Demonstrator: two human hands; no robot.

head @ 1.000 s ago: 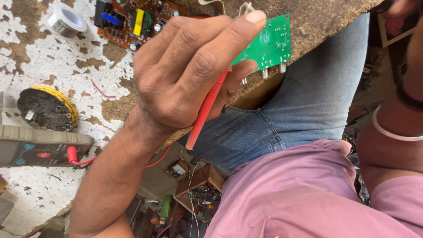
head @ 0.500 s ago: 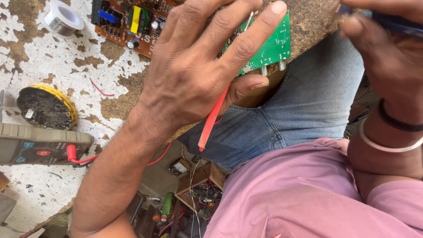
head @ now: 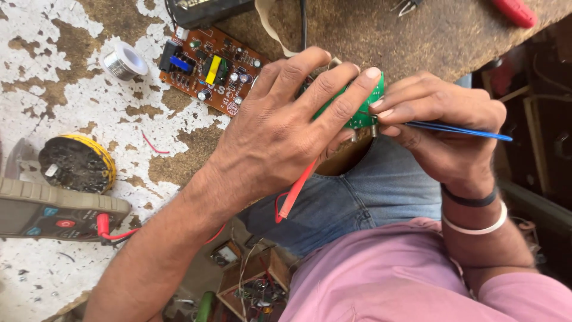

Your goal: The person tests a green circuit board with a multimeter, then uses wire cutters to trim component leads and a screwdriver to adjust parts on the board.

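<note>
A brown circuit board (head: 211, 70) with a yellow part and a blue part lay on the desk (head: 71, 101) just left of the hands. Farther left sat a spool of solder wire (head: 123, 59), and below that a round, yellow-rimmed coil (head: 77, 164). A grey multimeter (head: 56, 211) with a red lead plugged in rested near the left forearm. A loose scrap of red wire (head: 152, 143) lay between them. Above the hands, at the far edge, a red tool handle (head: 513, 12) showed.

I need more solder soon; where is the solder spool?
In the head view, the solder spool lies upper left on the workbench, just left of the brown circuit board.
</note>
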